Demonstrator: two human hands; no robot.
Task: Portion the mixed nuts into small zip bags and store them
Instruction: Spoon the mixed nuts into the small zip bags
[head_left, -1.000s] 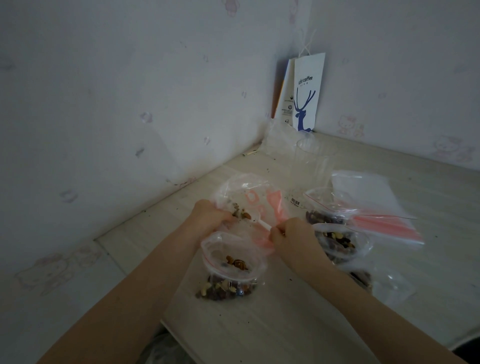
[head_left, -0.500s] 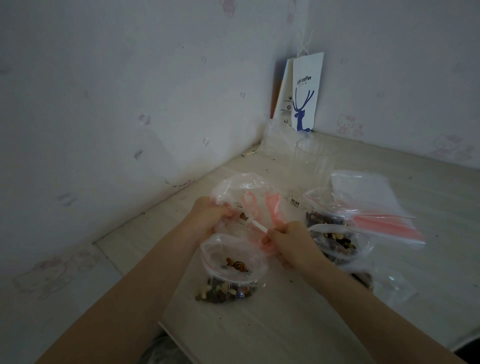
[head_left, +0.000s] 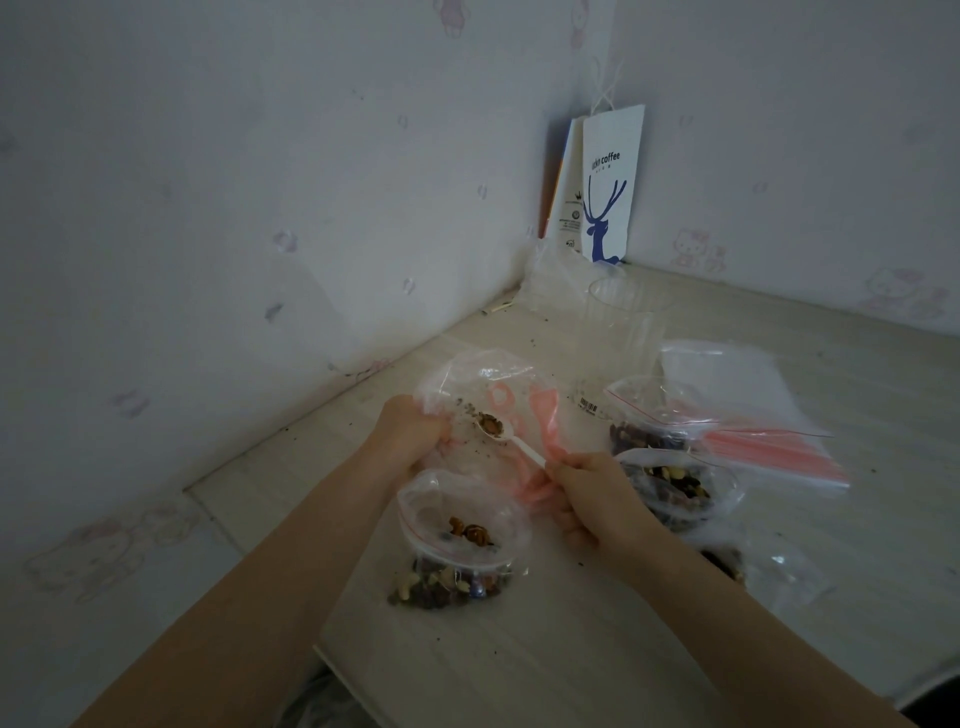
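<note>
The left hand grips the crumpled edge of the large clear bag, fingers curled round the plastic. The right hand pinches the handle of a white spoon, whose nut-laden bowl sits at 10 o'clock from that hand, against the large bag. An open small zip bag, partly filled with mixed nuts, stands on the table at 6 o'clock from the large bag, and other filled zip bags lie at 3 o'clock from the right hand.
</note>
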